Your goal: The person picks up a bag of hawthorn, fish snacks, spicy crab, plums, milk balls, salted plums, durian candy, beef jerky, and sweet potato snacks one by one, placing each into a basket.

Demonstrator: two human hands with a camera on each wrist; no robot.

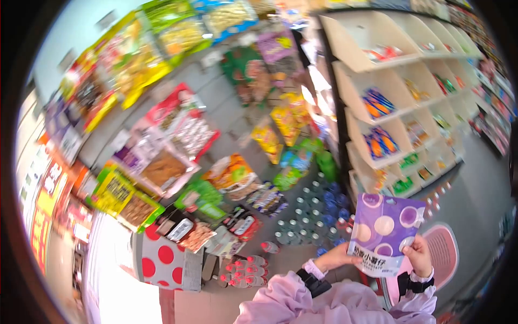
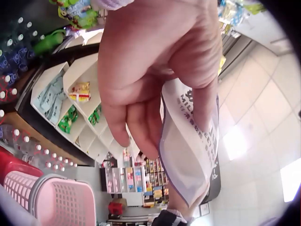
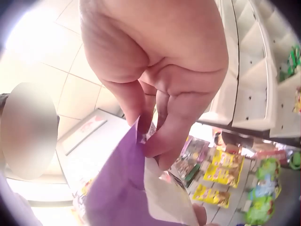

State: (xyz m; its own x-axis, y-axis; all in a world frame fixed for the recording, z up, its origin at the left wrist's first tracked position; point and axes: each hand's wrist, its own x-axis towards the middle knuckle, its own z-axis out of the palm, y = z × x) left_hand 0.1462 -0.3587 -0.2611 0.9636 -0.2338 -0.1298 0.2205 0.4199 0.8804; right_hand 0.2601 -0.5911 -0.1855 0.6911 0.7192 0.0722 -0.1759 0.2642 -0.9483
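Note:
A purple and white snack pouch (image 1: 384,229), printed with pale round shapes and Chinese lettering, is held up before the person's chest. At its lower left corner the left hand (image 1: 335,258) grips it; in the left wrist view that thumb lies over the white part of the pouch (image 2: 186,146) and the fingers are on the other side. The right hand (image 1: 418,256) holds the right edge, its thumb on the front. The right wrist view shows the right hand (image 3: 157,61) pinching the purple edge of the pouch (image 3: 117,188) between thumb and fingers.
Pink shopping basket (image 1: 440,254) stands at the lower right. White shelving with sloped bins (image 1: 399,97) holds small packets. Snack bags hang on a slatted wall (image 1: 226,135) to the left. Bottles (image 1: 305,216) stand on the floor beside a red-dotted box (image 1: 164,262).

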